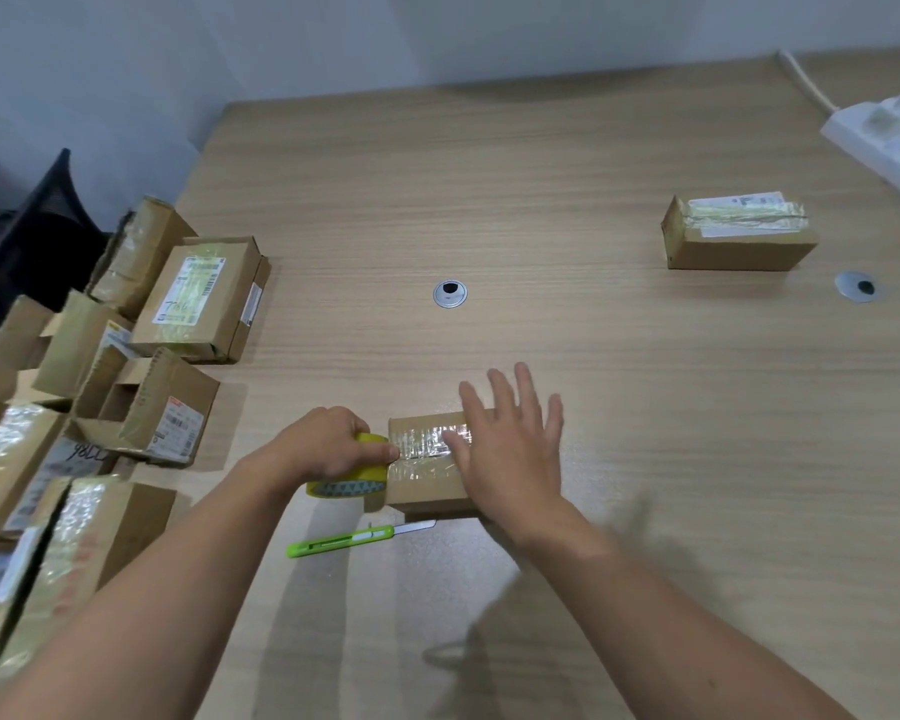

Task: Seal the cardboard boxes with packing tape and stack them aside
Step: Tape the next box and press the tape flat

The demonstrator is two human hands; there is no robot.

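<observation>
A small cardboard box (423, 488) lies on the wooden table (541, 200) in front of me, with a strip of clear tape (427, 445) running across its top. My left hand (328, 443) grips a yellow tape roll (348, 484) at the box's left end. My right hand (510, 446) lies flat with fingers spread on the taped top, covering the box's right part. A taped box (739, 233) stands alone at the far right.
Several cardboard boxes (198, 298), some with flaps up, crowd the table's left edge. A green utility knife (357, 538) with its blade out lies just in front of the box. Two round cable ports (449, 294) are set in the tabletop. A white power strip (884, 142) sits at the far right.
</observation>
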